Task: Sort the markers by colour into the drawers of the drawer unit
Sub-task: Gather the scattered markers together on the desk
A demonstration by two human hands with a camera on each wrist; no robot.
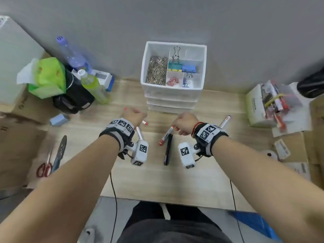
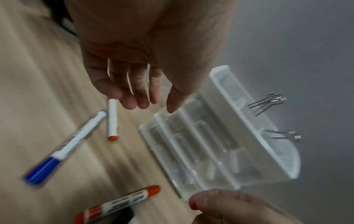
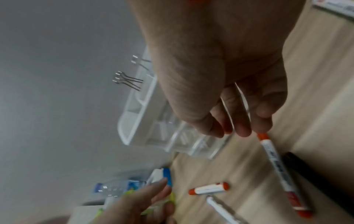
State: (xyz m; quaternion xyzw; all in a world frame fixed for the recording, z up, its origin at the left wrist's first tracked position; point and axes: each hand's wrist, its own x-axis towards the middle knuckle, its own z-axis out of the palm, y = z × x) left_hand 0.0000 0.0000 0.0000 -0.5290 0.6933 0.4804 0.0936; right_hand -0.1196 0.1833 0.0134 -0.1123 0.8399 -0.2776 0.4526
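A: Red markers are being approached first, it seems. The long red marker [image 1: 165, 135] is lying on the wooden table [image 1: 175, 181], partly across a dark object [image 1: 168, 149], in front of the drawer unit [image 1: 172, 100]. The short red marker [image 1: 144, 122] is lying near it, to the left.

B: Are they being gripped?

A: No. The right hand [image 1: 184, 122] is being held over the upper end of the long one, fingers loose; whether that end is being touched cannot be told. The left hand [image 1: 133, 115] is hanging relaxed above the short one, holding nothing, beside a blue-capped marker [image 2: 65, 148]. The hands are being held apart.

B: Which step is being done?

A: Probably the reaching for the red ones. No drawer is being seen pulled out, so next a drawer is probably needing to be opened by one hand, while a marker is being pinched at its middle by the other.
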